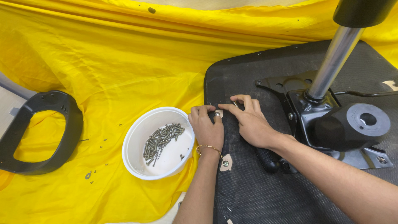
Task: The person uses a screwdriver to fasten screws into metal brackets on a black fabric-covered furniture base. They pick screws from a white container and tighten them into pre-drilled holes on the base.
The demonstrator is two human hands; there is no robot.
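Observation:
An upturned office chair seat (257, 195) with a black fabric underside lies on a yellow sheet. Both my hands rest on its left edge. My left hand (207, 128) and my right hand (248, 122) meet with their fingertips around a small silver screw (217, 113) set in a pale patch of the seat. A second screw (225, 163) sits in another pale patch nearer me. A gold bracelet is on my left wrist.
A white bowl (137, 137) with several silver screws stands just left of my hands. A black plastic armrest (45, 132) lies at the far left. The chair's metal mechanism (306, 112), chrome gas cylinder (333, 58) and a black knob (352, 124) rise at right.

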